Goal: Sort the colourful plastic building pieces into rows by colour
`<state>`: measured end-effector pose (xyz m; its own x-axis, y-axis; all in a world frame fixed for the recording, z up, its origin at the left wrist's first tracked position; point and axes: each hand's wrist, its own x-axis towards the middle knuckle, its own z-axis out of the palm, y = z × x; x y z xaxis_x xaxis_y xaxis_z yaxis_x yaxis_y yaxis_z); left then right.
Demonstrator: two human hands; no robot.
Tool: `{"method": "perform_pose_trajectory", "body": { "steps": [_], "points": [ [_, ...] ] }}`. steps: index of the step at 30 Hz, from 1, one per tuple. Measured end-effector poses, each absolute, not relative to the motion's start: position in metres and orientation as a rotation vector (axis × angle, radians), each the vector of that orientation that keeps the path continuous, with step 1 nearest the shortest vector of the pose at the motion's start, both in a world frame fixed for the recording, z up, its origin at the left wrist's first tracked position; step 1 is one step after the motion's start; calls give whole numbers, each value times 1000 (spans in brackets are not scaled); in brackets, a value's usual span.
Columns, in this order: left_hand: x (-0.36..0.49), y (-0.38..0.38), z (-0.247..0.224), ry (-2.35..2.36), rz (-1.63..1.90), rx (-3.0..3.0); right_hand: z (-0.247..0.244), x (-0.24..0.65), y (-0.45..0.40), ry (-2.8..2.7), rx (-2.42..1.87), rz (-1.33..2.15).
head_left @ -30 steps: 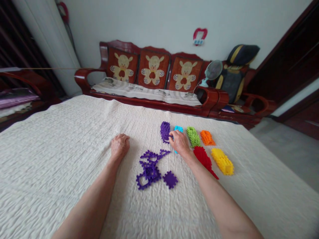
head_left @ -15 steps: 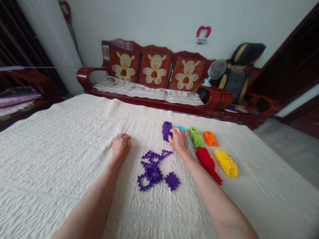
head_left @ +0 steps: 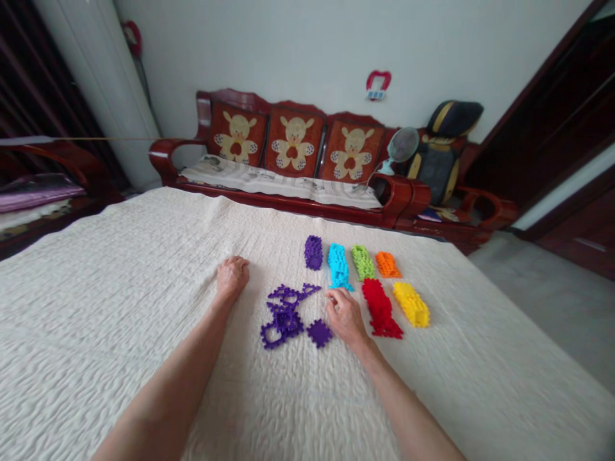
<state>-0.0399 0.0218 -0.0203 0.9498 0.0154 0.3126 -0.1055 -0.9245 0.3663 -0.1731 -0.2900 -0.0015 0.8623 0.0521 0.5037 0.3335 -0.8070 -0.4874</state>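
My left hand (head_left: 233,279) rests on the quilted cover with its fingers curled in and nothing visible in it. My right hand (head_left: 343,314) hovers just right of a flat purple square piece (head_left: 319,333), fingers loosely bent and apart, holding nothing I can see. Left of that square lies a loose heap of purple interlocking pieces (head_left: 283,320), some of them frames and triangles with toothed edges. Behind them stands a purple stack (head_left: 314,253). A light blue stack (head_left: 339,264) lies just beyond my right fingertips.
Right of my right hand are a red stack (head_left: 380,310) and a yellow stack (head_left: 412,304). Farther back lie a green stack (head_left: 363,262) and an orange stack (head_left: 387,264). A wooden sofa (head_left: 269,198) with bear cushions stands beyond the cover's far edge, near a fan (head_left: 402,145).
My right hand has left the purple stack and come back toward me, near the purple square. The light blue stack is now uncovered. My left hand stays in place; the view has shifted slightly.
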Motion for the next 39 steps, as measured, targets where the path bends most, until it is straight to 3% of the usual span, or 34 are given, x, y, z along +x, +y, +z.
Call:
{"method": "perform_pose_trajectory", "body": {
  "steps": [12, 24, 39],
  "points": [
    [-86, 22, 1, -63, 292, 2912, -30, -191, -289, -167, -2228, -662],
    [-128, 32, -6, 6, 397, 2913, -22, -212, -295, -623, -2405, -283],
    [-125, 31, -7, 23, 399, 2883, -16, -214, -291, -58, -2100, -416]
  ]
}}
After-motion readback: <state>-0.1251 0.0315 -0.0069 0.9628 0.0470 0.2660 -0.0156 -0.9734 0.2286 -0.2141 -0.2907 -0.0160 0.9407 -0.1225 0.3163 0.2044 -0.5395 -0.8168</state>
